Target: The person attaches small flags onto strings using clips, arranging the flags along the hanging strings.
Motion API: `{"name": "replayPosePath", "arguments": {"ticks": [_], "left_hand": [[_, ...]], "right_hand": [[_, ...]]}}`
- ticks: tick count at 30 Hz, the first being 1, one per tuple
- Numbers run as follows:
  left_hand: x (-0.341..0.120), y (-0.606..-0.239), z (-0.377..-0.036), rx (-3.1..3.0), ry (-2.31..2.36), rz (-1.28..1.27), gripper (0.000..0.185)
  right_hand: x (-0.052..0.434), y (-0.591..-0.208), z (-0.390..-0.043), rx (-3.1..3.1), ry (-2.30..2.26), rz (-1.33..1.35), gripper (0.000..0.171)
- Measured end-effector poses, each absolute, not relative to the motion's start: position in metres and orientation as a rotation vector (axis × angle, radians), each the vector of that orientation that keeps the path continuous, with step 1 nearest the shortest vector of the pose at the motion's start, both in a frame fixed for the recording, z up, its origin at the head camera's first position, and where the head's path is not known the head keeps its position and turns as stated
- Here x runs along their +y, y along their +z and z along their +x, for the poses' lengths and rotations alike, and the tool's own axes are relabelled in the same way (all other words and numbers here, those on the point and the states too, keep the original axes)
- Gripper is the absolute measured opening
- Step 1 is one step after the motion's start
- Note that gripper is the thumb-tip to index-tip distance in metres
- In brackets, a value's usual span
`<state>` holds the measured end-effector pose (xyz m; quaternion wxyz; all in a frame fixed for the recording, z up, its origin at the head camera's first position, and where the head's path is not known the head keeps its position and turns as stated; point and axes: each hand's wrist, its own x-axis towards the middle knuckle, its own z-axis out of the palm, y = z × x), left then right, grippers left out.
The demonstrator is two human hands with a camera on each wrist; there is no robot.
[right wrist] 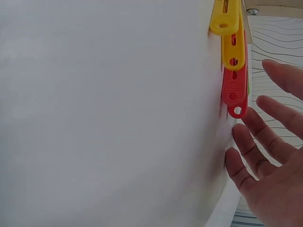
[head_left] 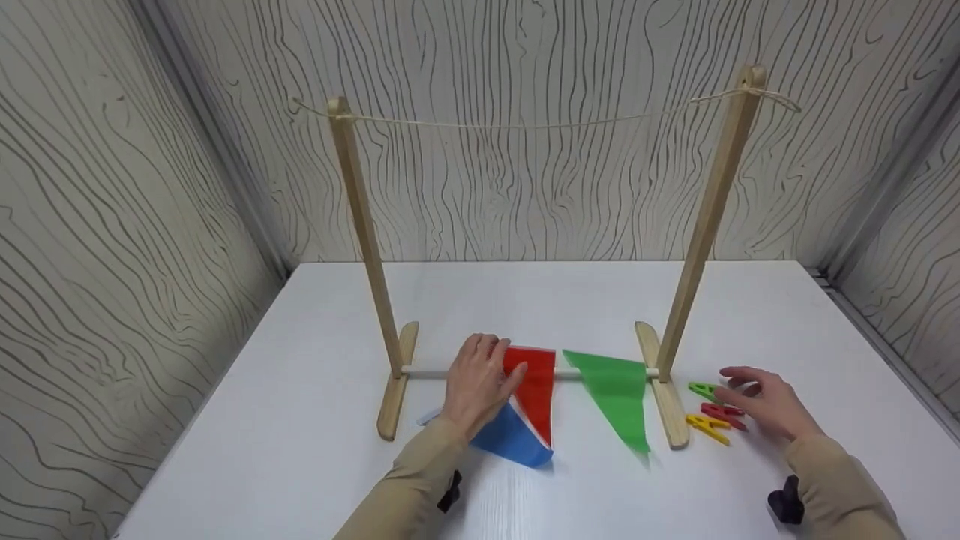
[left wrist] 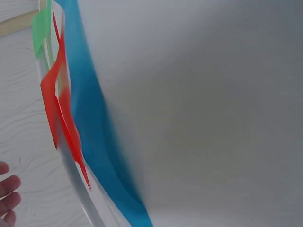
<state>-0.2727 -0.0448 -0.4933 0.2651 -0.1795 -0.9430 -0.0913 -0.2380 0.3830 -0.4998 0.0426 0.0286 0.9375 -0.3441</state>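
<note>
Red pennant [head_left: 535, 390] lies near the table's [head_left: 300, 420] front edge, over a blue pennant [head_left: 510, 439]. Left hand [head_left: 478, 382] rests flat on both, fingers straight. Right hand [head_left: 765, 401], fingers spread and holding nothing, hovers just beside the red clothespin [head_left: 722, 414], between green clothespin [head_left: 703, 390] and yellow clothespin [head_left: 707, 427].

Both forearms reach forward in tan sleeves, each with a dark strap at the wrist. The left hand [head_left: 478, 382] lies palm down, fingers straight and close together. The right hand [head_left: 761, 401] is held low with its fingers spread and relaxed (palm facing down), gripping nothing.
</note>
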Motion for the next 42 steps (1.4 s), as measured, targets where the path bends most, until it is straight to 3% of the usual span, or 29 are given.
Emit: {"name": "replayPosePath", "arguments": {"ticks": [13, 42], "left_hand": [[0.022, -0.489, -0.292, -2.761, -0.366, -0.48, 0.038], [0.078, -0.508, -0.306, -2.838, -0.543, -0.276, 0.021]], "right_hand": [[0.383, -0.5, -0.247, 2.843, -1.027, 0.08, 0.053], [0.388, -0.501, -0.255, 2.835, -0.973, 0.066, 0.054]]}}
